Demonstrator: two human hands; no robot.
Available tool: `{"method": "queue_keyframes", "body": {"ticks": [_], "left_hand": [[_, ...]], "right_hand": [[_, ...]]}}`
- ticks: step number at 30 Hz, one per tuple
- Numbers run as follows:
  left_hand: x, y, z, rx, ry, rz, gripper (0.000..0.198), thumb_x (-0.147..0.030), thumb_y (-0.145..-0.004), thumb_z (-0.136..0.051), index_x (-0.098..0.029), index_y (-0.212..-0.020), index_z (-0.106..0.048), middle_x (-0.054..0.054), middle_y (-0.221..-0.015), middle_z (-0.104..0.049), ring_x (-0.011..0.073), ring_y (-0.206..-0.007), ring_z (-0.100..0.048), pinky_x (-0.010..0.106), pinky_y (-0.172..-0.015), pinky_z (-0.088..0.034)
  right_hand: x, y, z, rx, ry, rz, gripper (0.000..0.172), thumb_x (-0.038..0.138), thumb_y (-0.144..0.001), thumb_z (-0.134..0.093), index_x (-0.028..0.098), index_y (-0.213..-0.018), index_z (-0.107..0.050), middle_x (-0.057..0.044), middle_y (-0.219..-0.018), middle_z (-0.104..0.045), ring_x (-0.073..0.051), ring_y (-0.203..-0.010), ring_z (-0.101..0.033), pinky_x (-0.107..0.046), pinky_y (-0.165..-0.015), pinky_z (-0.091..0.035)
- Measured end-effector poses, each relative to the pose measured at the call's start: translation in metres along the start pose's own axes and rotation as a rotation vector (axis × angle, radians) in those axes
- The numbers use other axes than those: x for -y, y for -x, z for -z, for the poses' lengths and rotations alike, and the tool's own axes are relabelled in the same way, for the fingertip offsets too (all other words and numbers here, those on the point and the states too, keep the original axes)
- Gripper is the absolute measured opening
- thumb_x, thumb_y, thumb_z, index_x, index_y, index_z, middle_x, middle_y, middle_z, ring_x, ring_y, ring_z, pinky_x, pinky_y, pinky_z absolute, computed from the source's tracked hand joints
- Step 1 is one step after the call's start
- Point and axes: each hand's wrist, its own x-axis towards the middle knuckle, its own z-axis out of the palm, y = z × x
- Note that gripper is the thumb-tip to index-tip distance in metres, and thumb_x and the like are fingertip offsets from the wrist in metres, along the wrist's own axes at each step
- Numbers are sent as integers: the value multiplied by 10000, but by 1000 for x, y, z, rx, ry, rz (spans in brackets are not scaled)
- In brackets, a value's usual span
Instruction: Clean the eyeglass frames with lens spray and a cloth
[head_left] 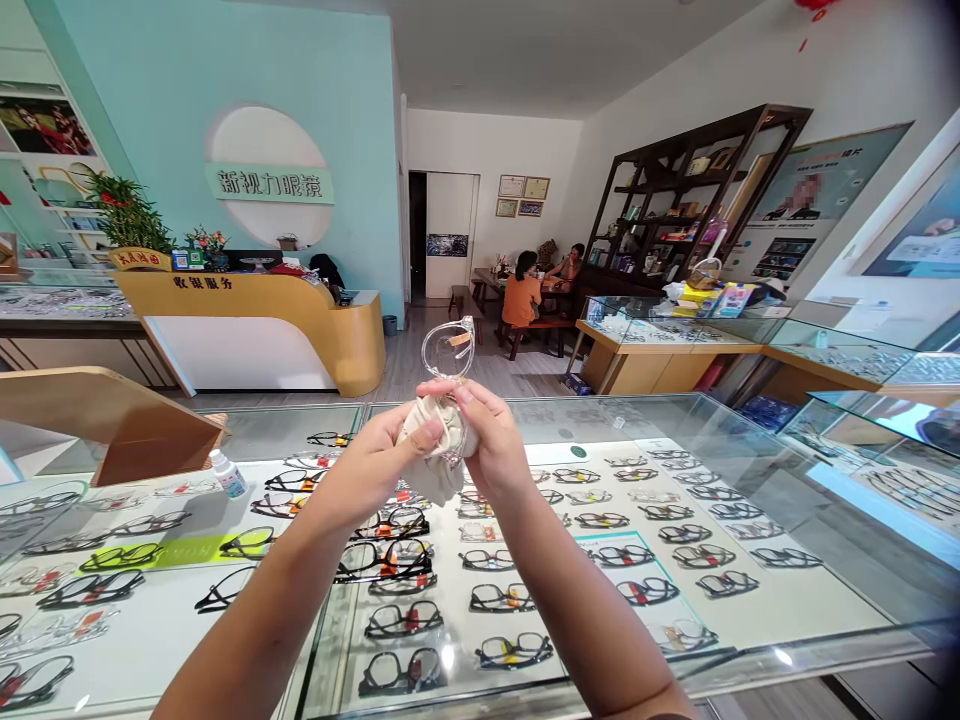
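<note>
Above the glass display case [525,410], both my hands are closed together around a pair of see-through-framed eyeglasses [448,350] and a crumpled cream cloth [441,485]. One round lens of the eyeglasses stands up beyond my fingertips, with a small tan mark near it; the lower part is wrapped in the cloth. My left hand [382,445] pinches the cloth with its thumb across the front. My right hand [495,440] grips the eyeglasses and the cloth from the other side, its thumb near the middle of the frame. A white spray bottle [227,473] stands to the left.
Several rows of eyeglasses [501,598] lie inside the case below my arms. A brown wooden panel [112,415] rises at the left. Farther off are a yellow-and-white counter [247,320], dark shelves [667,190] and two people [523,295] seated at a table.
</note>
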Motion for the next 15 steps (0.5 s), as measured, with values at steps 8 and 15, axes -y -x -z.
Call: {"method": "queue_keyframes", "body": {"ticks": [8,15], "left_hand": [[-4,-4,2,40,20,17,514,-562,-830,-910,-142,-1061,-725,45,-864,-706,157,-738,-624,259,-681,-504],[2,-3,-10,-91,-28,-30,552,-590,-808,-915,-132,-1064,-743,82,-952,-753,197,-824,-676,296,-759,-548]], "right_hand": [[3,-1,1,28,-39,-33,293,552,-906,-802,273,-952,-878,-50,-1092,-826,-247,-1027,-706,-372,-954,-549],[-1,3,-3,25,-57,-42,298,554,-924,-789,271,-968,-870,-55,-1108,-828,-253,-1050,-720,-380,-971,-564]]}}
